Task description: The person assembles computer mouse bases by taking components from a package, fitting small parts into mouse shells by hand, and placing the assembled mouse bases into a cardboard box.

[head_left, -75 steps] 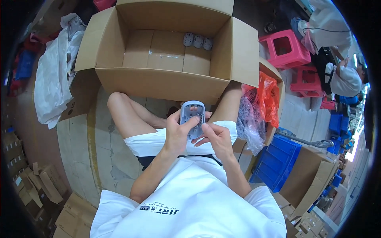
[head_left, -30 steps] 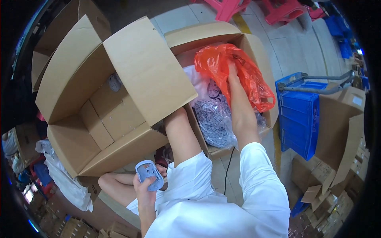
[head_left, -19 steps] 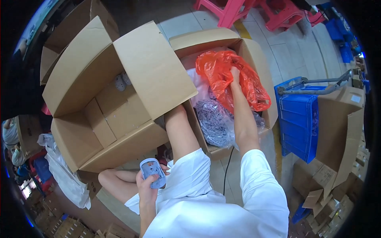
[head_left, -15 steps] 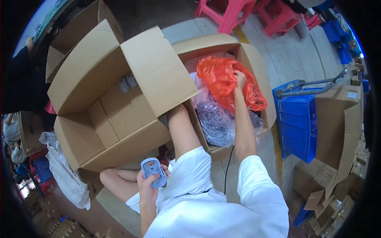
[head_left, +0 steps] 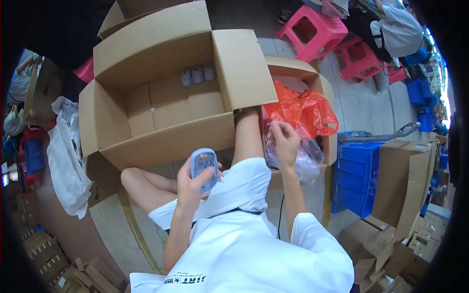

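Observation:
My left hand [head_left: 185,188] grips a light blue, rounded oblong plastic shell [head_left: 209,181], its hollow inner side with small fittings facing me. The thumb presses over its lower part. My right hand [head_left: 284,142] hovers over the near left part of the right-hand carton [head_left: 330,115], its fingers pinched together; anything between them is too small to make out. Beyond that hand a crumpled red plastic bag [head_left: 312,110] lies in the carton, above a clear plastic bag [head_left: 305,163]. Three pale grey oval pieces [head_left: 197,75] stand in a row inside the large open carton [head_left: 168,146].
A blue crate [head_left: 355,171] and a grey metal handle [head_left: 386,136] are at the right, beside another open carton [head_left: 395,180]. Pink stools [head_left: 315,31] stand at the far right. White plastic sheeting [head_left: 68,161] hangs left of the large carton. Another person [head_left: 398,29] is at the upper right.
My right hand has left the red bag and come nearer, fingers pinched. My left hand has risen slightly with the shell. The view has shifted, showing three oval pieces in the large carton.

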Demonstrator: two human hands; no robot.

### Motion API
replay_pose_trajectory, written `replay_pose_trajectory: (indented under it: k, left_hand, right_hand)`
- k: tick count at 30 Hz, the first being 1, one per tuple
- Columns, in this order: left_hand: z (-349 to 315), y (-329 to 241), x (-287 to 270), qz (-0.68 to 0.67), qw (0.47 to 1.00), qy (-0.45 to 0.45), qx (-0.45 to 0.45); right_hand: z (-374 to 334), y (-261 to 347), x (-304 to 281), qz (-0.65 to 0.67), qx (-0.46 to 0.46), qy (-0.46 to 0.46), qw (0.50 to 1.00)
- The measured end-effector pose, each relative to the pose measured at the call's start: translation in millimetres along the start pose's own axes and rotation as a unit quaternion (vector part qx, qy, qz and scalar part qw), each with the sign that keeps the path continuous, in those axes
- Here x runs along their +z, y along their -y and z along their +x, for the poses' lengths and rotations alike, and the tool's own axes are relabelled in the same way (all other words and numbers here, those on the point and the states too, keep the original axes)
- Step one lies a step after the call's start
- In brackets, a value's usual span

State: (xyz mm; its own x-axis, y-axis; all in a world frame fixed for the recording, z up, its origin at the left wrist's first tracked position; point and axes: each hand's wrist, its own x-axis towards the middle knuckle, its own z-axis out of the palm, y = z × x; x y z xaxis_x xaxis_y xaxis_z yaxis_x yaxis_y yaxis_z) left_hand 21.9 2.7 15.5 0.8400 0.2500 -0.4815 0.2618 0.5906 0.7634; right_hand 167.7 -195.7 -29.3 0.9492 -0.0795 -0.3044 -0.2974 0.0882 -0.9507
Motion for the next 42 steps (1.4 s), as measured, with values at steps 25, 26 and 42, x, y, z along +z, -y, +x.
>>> replay_pose_trajectory:
  k: [25,26,42]
  left_hand:
    - [8,25,-33,0.044,0.993,-0.080,-0.074]
    - [8,26,-31,0.047,0.993,-0.078,-0.078]
    - [-8,-4,-20,0.013,0.999,-0.030,-0.029]
  right_hand:
    - [88,-182,-107,-0.619,-0.199,0.123,0.750]
    - [87,-183,-107,-0.618,-0.208,0.113,0.750]
    - [-38,-1,0,0.041,0.083,0.211,0.973]
